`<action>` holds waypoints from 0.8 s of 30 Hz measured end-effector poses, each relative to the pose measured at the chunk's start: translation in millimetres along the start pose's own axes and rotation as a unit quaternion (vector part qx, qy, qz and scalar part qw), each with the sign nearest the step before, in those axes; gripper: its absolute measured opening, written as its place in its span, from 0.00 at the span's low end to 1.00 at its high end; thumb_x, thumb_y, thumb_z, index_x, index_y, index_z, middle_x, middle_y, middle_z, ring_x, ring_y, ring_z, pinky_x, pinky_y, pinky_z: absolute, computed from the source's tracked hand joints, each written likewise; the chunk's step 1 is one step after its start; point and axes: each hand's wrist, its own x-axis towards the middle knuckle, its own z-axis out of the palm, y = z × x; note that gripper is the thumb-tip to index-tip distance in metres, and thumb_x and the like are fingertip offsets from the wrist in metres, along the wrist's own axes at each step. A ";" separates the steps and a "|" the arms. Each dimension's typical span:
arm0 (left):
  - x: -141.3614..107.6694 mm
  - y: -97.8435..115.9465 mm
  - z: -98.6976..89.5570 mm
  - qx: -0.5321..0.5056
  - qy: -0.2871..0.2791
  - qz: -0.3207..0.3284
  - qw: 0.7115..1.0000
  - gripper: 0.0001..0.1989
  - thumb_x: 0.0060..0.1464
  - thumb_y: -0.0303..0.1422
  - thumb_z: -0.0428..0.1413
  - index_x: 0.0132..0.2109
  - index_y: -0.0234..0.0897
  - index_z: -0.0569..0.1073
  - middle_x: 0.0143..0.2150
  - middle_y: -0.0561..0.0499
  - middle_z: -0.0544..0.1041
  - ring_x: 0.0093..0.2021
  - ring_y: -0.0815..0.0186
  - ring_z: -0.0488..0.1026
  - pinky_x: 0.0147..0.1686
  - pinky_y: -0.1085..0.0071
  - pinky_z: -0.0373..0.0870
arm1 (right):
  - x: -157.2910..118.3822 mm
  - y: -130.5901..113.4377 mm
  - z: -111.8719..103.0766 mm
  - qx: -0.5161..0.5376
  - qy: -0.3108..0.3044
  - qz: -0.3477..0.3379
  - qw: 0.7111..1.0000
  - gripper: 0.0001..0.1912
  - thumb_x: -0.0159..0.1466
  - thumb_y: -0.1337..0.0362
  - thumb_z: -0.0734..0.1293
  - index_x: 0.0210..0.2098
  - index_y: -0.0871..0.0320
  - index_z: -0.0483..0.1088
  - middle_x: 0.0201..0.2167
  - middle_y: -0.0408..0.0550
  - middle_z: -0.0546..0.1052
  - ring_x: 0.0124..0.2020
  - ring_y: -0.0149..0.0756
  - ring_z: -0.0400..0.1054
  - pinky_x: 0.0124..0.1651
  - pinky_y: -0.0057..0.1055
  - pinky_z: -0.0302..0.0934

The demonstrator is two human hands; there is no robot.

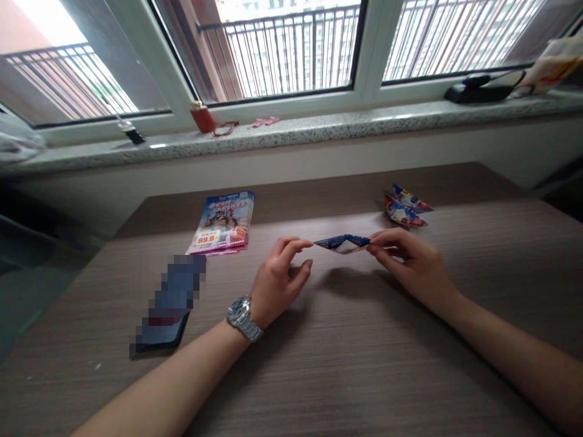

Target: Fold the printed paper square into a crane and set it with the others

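Note:
A folded blue paper piece (344, 242), boat-like with a pale opening in its middle, is held just above the table. My right hand (410, 264) pinches its right tip between thumb and fingers. At the left tip is the index finger of my left hand (283, 276); that hand's thumb stands apart, below the paper, and a metal watch (245, 318) is on the wrist. Behind my right hand lie folded colourful paper pieces (405, 209) with pointed ends. To the left rests a stack of printed flyers (223, 221).
A phone (170, 303), partly pixelated, lies left of my left forearm on the wooden table (346, 376). On the stone windowsill (319, 128) are an orange-red object (203, 119), pink pieces (266, 121), a small black-and-white item (131, 131) and a black device (478, 91).

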 end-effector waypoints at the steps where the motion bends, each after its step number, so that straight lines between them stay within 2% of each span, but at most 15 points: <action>1: 0.6 -1.1 -0.2 0.007 -0.005 -0.006 1.000 0.15 0.62 0.28 0.55 0.55 0.41 0.70 0.52 0.45 0.70 0.51 0.62 0.72 0.53 0.62 0.71 | 3.1 2.9 -3.4 -0.015 0.020 0.009 1.000 0.07 0.65 0.59 0.69 0.40 0.53 0.73 0.41 0.47 0.79 0.38 0.39 0.77 0.41 0.38 0.76; 7: 0.8 -6.5 1.6 0.025 -0.040 -0.024 0.999 0.13 0.62 0.31 0.55 0.53 0.40 0.71 0.53 0.44 0.69 0.54 0.60 0.70 0.57 0.59 0.69 | 17.9 19.7 -21.3 -0.085 0.099 0.039 0.991 0.10 0.63 0.55 0.70 0.39 0.54 0.75 0.37 0.48 0.80 0.36 0.41 0.77 0.43 0.40 0.74; 12: 0.9 -6.9 2.6 0.032 -0.042 -0.014 0.999 0.11 0.62 0.31 0.55 0.51 0.40 0.72 0.52 0.45 0.69 0.54 0.60 0.71 0.57 0.58 0.69 | 25.1 25.2 -35.4 -0.142 0.157 0.047 0.976 0.09 0.61 0.58 0.71 0.38 0.57 0.75 0.36 0.49 0.80 0.34 0.39 0.76 0.40 0.33 0.70; 15: 0.9 -6.9 2.5 0.044 -0.045 -0.015 0.998 0.11 0.62 0.31 0.55 0.51 0.40 0.73 0.52 0.44 0.70 0.53 0.59 0.71 0.57 0.56 0.69 | 28.7 28.8 -44.8 -0.180 0.181 0.041 0.966 0.09 0.61 0.60 0.71 0.37 0.58 0.75 0.35 0.50 0.80 0.33 0.38 0.75 0.40 0.32 0.68; 20: 0.1 -8.0 1.9 0.050 -0.056 -0.025 0.997 0.10 0.62 0.32 0.55 0.51 0.40 0.73 0.52 0.44 0.70 0.54 0.59 0.70 0.57 0.56 0.69 | 34.8 38.2 -62.4 -0.255 0.204 0.037 0.944 0.07 0.60 0.61 0.70 0.36 0.58 0.75 0.33 0.50 0.80 0.29 0.36 0.72 0.35 0.31 0.64; 24: -0.3 -8.3 2.1 0.054 -0.058 -0.027 0.996 0.10 0.62 0.33 0.55 0.50 0.40 0.73 0.53 0.44 0.70 0.55 0.59 0.70 0.58 0.57 0.68 | 37.9 44.1 -72.4 -0.287 0.200 0.081 0.933 0.07 0.59 0.62 0.71 0.35 0.58 0.76 0.30 0.48 0.79 0.26 0.34 0.70 0.32 0.30 0.61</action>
